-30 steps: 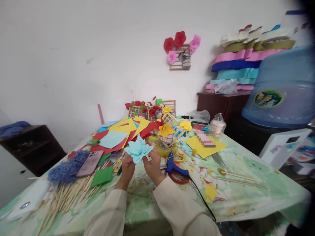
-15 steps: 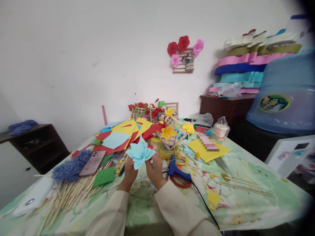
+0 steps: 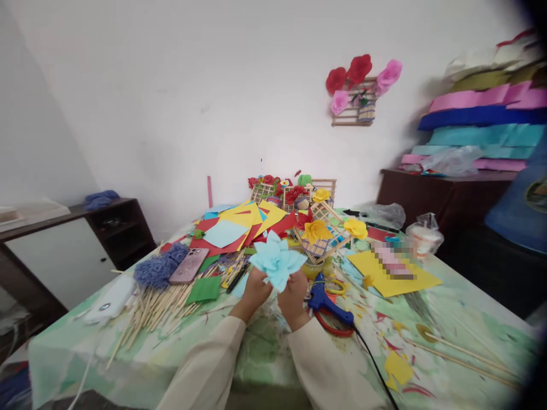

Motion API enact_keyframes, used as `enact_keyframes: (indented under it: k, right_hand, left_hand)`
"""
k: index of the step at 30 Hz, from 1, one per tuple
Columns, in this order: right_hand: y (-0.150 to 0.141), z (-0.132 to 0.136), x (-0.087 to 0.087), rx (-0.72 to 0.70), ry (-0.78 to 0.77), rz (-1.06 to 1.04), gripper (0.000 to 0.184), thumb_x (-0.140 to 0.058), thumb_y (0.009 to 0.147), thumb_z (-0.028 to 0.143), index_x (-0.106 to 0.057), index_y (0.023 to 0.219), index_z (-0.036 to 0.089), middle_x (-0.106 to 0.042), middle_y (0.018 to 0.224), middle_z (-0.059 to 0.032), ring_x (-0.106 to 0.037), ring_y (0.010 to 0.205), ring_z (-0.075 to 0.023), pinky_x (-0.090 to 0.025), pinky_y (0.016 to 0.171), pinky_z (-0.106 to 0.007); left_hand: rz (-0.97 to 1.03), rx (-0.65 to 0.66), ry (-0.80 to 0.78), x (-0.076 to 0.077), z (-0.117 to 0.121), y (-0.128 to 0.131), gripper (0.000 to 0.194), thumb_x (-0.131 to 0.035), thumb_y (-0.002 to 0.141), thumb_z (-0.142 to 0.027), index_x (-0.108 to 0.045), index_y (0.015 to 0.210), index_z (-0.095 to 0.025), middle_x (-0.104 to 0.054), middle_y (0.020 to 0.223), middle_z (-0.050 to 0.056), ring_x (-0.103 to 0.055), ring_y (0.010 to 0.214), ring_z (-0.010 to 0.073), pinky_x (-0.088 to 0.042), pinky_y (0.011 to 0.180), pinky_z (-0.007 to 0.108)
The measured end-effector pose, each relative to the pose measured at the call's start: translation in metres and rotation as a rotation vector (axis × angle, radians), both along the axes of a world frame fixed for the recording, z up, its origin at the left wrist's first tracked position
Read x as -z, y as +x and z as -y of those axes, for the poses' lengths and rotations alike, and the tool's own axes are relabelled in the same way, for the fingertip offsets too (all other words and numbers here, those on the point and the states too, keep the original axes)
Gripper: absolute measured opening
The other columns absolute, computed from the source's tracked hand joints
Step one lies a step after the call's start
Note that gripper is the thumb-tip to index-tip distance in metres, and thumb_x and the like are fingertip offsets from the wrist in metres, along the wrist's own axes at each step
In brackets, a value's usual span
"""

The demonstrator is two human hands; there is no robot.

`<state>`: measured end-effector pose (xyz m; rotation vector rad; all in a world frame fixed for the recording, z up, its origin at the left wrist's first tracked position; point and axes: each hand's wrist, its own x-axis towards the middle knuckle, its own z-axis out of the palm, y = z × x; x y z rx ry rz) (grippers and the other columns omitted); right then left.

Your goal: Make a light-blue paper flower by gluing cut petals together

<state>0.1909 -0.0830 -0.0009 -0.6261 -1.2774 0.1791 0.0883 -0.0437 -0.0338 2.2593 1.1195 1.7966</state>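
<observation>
A light blue paper flower (image 3: 277, 259) with pointed petals is held up above the table, its face turned towards me. My left hand (image 3: 257, 289) is closed on its lower left side, and my right hand (image 3: 293, 293) grips it from the lower right. The petals hide some of my fingertips. Just right of my right hand lies a blue hot glue gun (image 3: 327, 302), its black cord running to the table's front edge. Behind the flower stand small stick lattices with a woven basket (image 3: 315, 247) and yellow paper flowers (image 3: 317, 230).
Bundled wooden sticks (image 3: 149, 310), blue yarn (image 3: 159, 266) and a pink phone (image 3: 189, 265) lie on the left. Coloured paper sheets (image 3: 228, 234) spread behind my hands. On the right are a yellow sheet (image 3: 387, 285), a bagged cup (image 3: 424, 236) and paper scraps (image 3: 398, 367).
The view has swung left, so everything sits further right in the picture. Both hands still hold the blue flower, which now faces me with a slight turn.
</observation>
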Motion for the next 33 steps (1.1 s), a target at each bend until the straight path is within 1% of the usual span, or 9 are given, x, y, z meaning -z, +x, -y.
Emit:
enact_keyframes:
  k: [3,6,14,17,19,22,26,31,33]
  right_hand:
    - [0.008,-0.010,0.000,-0.002,-0.133,-0.129,0.014,-0.050,0.083,0.023,-0.062,0.086,0.017,-0.064,0.081,-0.0053,-0.059,0.078,-0.0179,-0.047,0.074,-0.033]
    - [0.009,-0.013,0.000,0.008,-0.221,-0.171,0.016,-0.053,0.083,0.029,-0.060,0.075,0.018,-0.061,0.072,-0.0020,-0.054,0.068,-0.0154,-0.046,0.066,-0.030]
    - [0.008,-0.010,-0.002,0.023,-0.180,-0.046,0.018,-0.051,0.084,0.028,-0.056,0.070,0.019,-0.055,0.068,0.0003,-0.050,0.065,-0.0147,-0.041,0.062,-0.028]
    - [0.008,-0.012,0.000,-0.014,-0.189,-0.015,0.020,-0.052,0.082,0.027,-0.055,0.065,0.018,-0.053,0.064,0.0009,-0.050,0.064,-0.0141,-0.040,0.061,-0.027]
    - [0.007,-0.013,0.002,-0.034,-0.185,-0.010,0.018,-0.053,0.081,0.027,-0.056,0.066,0.018,-0.055,0.067,-0.0003,-0.052,0.068,-0.0150,-0.041,0.066,-0.029]
    - [0.006,-0.014,0.004,-0.045,-0.135,0.002,0.014,-0.053,0.082,0.025,-0.058,0.071,0.019,-0.060,0.075,-0.0026,-0.054,0.077,-0.0169,-0.043,0.076,-0.033]
    - [0.006,-0.016,0.007,-0.013,-0.032,0.059,0.012,-0.052,0.084,0.022,-0.061,0.076,0.019,-0.063,0.079,-0.0033,-0.055,0.082,-0.0173,-0.042,0.082,-0.036]
    - [0.006,-0.017,0.012,-0.005,-0.054,0.096,0.016,-0.046,0.085,0.021,-0.062,0.080,0.020,-0.062,0.080,-0.0039,-0.054,0.082,-0.0182,-0.043,0.080,-0.036]
    - [0.006,-0.017,0.013,-0.023,-0.048,0.124,0.015,-0.047,0.083,0.021,-0.062,0.082,0.020,-0.061,0.081,-0.0042,-0.053,0.084,-0.0187,-0.043,0.080,-0.036]
  left_hand:
    - [-0.002,0.006,-0.017,-0.006,0.002,-0.004,0.013,-0.063,0.077,-0.031,-0.068,0.078,-0.019,-0.069,0.081,0.007,-0.062,0.081,0.0201,-0.049,0.078,0.038]
    - [0.060,-0.028,-0.057,-0.010,0.004,-0.005,0.016,-0.061,0.080,-0.030,-0.064,0.070,-0.017,-0.067,0.075,0.005,-0.060,0.075,0.0176,-0.047,0.073,0.033]
    - [0.103,0.025,-0.055,-0.015,0.009,-0.001,0.021,-0.055,0.084,-0.033,-0.066,0.074,-0.017,-0.068,0.076,0.005,-0.059,0.074,0.0166,-0.046,0.072,0.031]
    - [0.099,0.111,-0.094,-0.015,0.014,-0.001,0.026,-0.050,0.087,-0.036,-0.068,0.086,-0.017,-0.070,0.082,0.007,-0.060,0.076,0.0174,-0.046,0.072,0.031]
    - [0.087,0.172,-0.112,-0.014,0.017,-0.001,0.033,-0.045,0.088,-0.040,-0.068,0.093,-0.017,-0.070,0.085,0.008,-0.061,0.080,0.0191,-0.047,0.074,0.033]
    - [0.053,0.213,-0.179,-0.012,0.018,0.000,0.036,-0.045,0.088,-0.042,-0.069,0.090,-0.016,-0.069,0.078,0.007,-0.062,0.074,0.0200,-0.047,0.071,0.033]
    - [0.091,0.190,-0.225,-0.012,0.018,0.001,0.031,-0.050,0.085,-0.040,-0.070,0.085,-0.016,-0.070,0.074,0.005,-0.063,0.073,0.0204,-0.049,0.071,0.034]
    - [0.138,0.132,-0.133,-0.011,0.013,0.000,0.022,-0.058,0.080,-0.036,-0.067,0.070,-0.019,-0.070,0.074,0.005,-0.063,0.074,0.0202,-0.050,0.073,0.036]
    - [0.156,0.106,-0.108,-0.008,0.009,-0.001,0.019,-0.060,0.078,-0.035,-0.065,0.071,-0.018,-0.070,0.076,0.006,-0.063,0.075,0.0201,-0.050,0.074,0.036]
